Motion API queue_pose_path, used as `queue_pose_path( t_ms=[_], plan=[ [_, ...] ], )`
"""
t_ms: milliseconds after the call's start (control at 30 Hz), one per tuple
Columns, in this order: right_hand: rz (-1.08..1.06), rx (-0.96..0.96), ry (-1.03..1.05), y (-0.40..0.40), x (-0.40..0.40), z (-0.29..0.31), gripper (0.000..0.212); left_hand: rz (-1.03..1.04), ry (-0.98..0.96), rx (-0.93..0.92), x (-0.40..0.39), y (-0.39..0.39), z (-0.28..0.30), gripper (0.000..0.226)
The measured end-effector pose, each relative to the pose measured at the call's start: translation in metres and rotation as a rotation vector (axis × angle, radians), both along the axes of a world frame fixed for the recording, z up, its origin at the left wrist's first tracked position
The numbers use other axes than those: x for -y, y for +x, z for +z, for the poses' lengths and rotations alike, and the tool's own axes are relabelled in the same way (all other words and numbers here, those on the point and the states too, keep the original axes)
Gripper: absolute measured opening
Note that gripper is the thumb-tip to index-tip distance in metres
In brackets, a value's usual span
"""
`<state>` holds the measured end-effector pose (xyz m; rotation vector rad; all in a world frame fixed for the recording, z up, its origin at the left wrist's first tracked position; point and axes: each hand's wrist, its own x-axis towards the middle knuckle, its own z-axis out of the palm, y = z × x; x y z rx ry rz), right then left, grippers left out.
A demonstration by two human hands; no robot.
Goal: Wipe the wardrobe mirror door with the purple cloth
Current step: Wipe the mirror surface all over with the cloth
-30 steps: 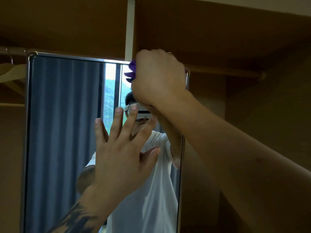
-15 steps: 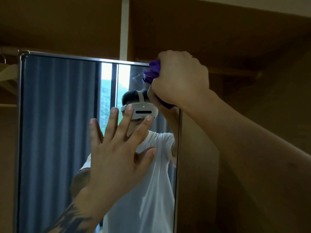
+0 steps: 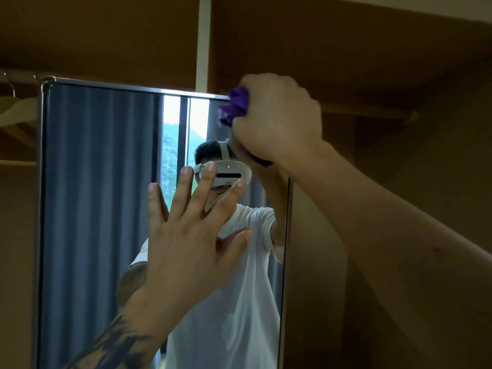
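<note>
The wardrobe mirror door [image 3: 101, 209] is a tall pane in a thin metal frame, filling the left and middle of the view. My right hand [image 3: 277, 121] grips the bunched purple cloth [image 3: 235, 105] and holds it against the glass at the mirror's top right corner. Most of the cloth is hidden inside my fist. My left hand [image 3: 191, 230] lies flat on the glass lower down, fingers spread and straight. The mirror reflects a person in a white shirt, grey curtains and a window.
Brown wardrobe panels [image 3: 399, 75] surround the mirror above and to the right. A hanging rail [image 3: 372, 110] runs behind my right hand. A wooden hanger [image 3: 18, 110] hangs at the far left, beside the mirror's frame.
My right hand with the cloth has slid right along the mirror's top edge to the right corner. My left hand has stayed flat on the glass.
</note>
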<state>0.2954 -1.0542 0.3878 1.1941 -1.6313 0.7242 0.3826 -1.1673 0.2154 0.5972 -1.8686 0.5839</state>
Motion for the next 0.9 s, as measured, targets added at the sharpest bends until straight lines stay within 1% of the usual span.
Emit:
queue_pose_path(
  t_ms=[100, 233, 433, 567, 700, 767, 833, 900],
  plan=[
    [-0.027, 0.069, -0.055, -0.014, -0.014, -0.004, 0.043, 0.016, -0.003, 0.009, -0.001, -0.001, 0.000, 0.074],
    [-0.074, 0.048, -0.104, -0.001, 0.003, -0.003, 0.042, 0.014, 0.001, 0.004, -0.004, -0.003, 0.000, 0.073],
    [0.030, -0.104, -0.040, 0.035, 0.037, -0.003, 0.038, 0.028, 0.019, 0.023, -0.003, -0.002, 0.000, 0.072],
    [0.093, -0.104, -0.012, 0.017, 0.026, -0.002, 0.042, 0.016, -0.009, 0.046, -0.001, 0.004, -0.001, 0.072],
    [0.183, -0.040, 0.010, -0.007, 0.006, -0.004, 0.050, -0.039, -0.021, 0.049, 0.005, 0.022, -0.007, 0.067],
    [0.189, -0.063, 0.011, -0.012, 0.004, -0.007, 0.054, -0.113, -0.031, 0.022, 0.006, 0.033, -0.010, 0.061],
    [0.162, -0.112, 0.003, -0.014, 0.007, -0.013, 0.060, -0.190, -0.018, -0.056, 0.007, 0.045, -0.008, 0.056],
    [0.164, -0.135, -0.006, -0.013, 0.010, -0.019, 0.064, -0.185, 0.023, -0.144, 0.007, 0.057, -0.004, 0.054]
  ],
)
